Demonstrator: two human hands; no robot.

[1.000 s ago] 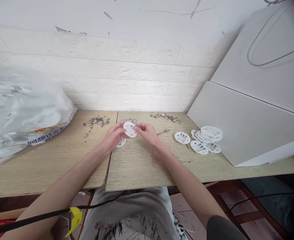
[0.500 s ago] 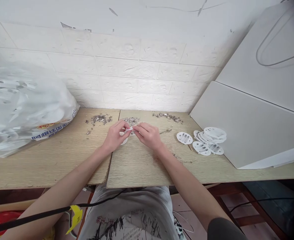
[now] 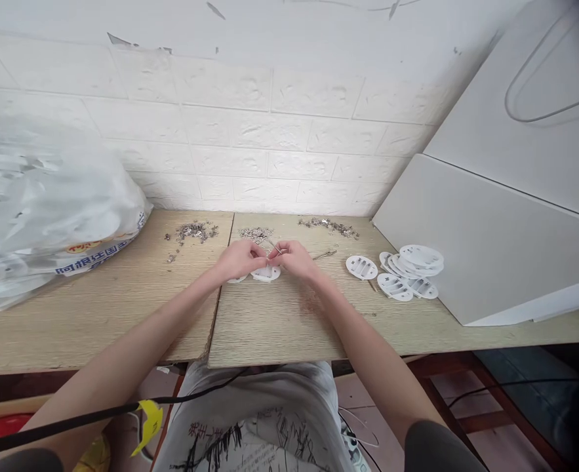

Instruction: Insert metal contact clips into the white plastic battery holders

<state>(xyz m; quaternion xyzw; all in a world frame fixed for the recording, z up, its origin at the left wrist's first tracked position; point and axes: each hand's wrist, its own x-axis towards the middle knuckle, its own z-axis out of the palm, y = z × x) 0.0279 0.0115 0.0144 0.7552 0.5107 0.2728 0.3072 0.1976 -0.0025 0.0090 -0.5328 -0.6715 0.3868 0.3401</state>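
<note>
My left hand (image 3: 242, 259) is closed, its fingertips together over a round white plastic piece (image 3: 266, 273) with slots in it. What those fingertips pinch is hidden. My right hand (image 3: 293, 260) is closed on a thin metal tool (image 3: 275, 247), whose shaft sticks out up and to the left. Its fingertips meet the left ones just above the white piece. A second white plastic piece (image 3: 237, 279) shows partly under my left hand. Just behind the hands is a heap of small metal parts (image 3: 256, 234).
More small metal parts lie at the back left (image 3: 195, 231) and back right (image 3: 329, 227). A thin metal rod (image 3: 324, 254) rests right of my hands. Stacked white discs (image 3: 419, 262) stand by a grey-white panel (image 3: 496, 249). A full plastic bag (image 3: 58, 210) fills the left side.
The white piece held up between both hands is now low at the table, under the fingertips. A thin metal tool now shows in my right hand. The camera view has shifted slightly.
</note>
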